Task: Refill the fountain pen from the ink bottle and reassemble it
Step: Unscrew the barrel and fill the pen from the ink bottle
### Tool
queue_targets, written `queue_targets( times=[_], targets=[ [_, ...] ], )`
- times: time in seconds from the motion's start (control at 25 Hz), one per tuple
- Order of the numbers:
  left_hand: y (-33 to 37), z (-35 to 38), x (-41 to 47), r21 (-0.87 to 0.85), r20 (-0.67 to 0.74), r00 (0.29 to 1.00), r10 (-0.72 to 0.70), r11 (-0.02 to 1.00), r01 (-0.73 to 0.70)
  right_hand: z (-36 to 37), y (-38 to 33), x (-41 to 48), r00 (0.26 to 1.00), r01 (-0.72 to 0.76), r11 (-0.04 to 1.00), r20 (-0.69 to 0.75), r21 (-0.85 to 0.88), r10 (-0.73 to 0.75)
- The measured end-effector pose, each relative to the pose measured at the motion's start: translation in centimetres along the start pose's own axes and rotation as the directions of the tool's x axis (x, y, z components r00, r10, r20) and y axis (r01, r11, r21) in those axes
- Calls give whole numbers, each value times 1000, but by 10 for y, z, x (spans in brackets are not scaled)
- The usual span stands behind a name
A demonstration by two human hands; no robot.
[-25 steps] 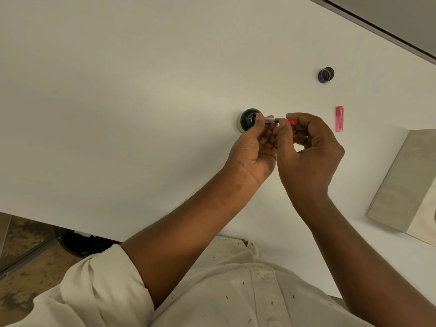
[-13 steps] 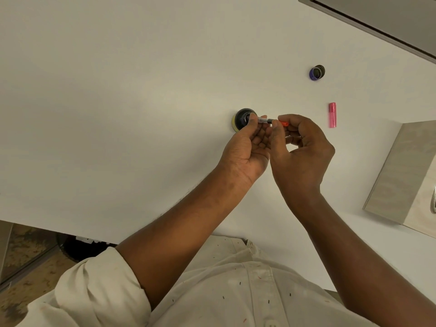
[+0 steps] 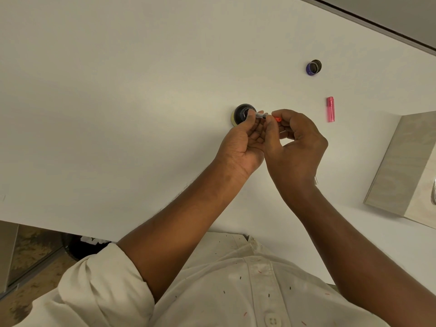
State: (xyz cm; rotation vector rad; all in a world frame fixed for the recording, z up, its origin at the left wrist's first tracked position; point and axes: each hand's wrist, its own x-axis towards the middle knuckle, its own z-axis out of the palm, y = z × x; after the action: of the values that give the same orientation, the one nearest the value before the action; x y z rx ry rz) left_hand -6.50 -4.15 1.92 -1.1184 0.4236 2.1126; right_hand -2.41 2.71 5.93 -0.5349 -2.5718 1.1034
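I judge the pen (image 3: 260, 115) light, thin and slippery; my left hand (image 3: 240, 142) pinches its clear front at the bottle (image 3: 241, 113), my right hand (image 3: 297, 142) pinches the orange end.

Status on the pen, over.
Grip: left hand, right hand both pinch pen, tip at ink bottle. Off right: pink piece, purple cap. Nothing blocking.

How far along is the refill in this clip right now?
Done: the ink bottle stands open, its cap set aside, and the pen is apart, a pink piece lying on the table. In hand: left hand and right hand pinch the inner pen part at the bottle's mouth. Left: reassembly; the pink piece is untouched.
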Motion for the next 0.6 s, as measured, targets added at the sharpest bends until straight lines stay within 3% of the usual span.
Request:
queue_targets(
  times=[0.6],
  targets=[
    [-1,-2,9,18,26,1000,-13,1000,12,-5,0,2,999,-9,1000,44,-27,10]
  ],
)
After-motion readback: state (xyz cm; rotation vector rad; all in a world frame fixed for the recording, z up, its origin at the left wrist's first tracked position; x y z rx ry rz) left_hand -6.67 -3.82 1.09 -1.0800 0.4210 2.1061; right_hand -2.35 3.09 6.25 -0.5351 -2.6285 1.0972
